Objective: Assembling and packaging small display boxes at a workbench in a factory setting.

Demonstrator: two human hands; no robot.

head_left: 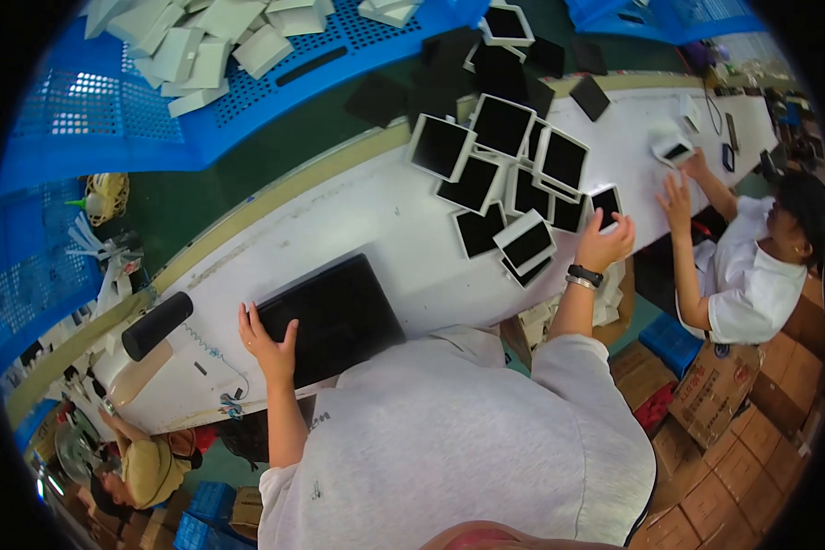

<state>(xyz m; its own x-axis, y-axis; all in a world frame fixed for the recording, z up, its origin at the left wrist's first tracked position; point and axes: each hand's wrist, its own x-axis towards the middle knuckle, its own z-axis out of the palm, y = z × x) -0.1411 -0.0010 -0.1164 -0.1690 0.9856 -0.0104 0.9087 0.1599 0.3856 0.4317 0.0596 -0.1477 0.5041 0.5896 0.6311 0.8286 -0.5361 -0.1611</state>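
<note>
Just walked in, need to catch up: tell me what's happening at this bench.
A person in a grey shirt stands at a long white table. Their left hand rests on the edge of a large black pad; their right hand grips a small white-rimmed black tray beside a loose pile of similar trays. Farther along, a co-worker in white handles a small white box.
</note>
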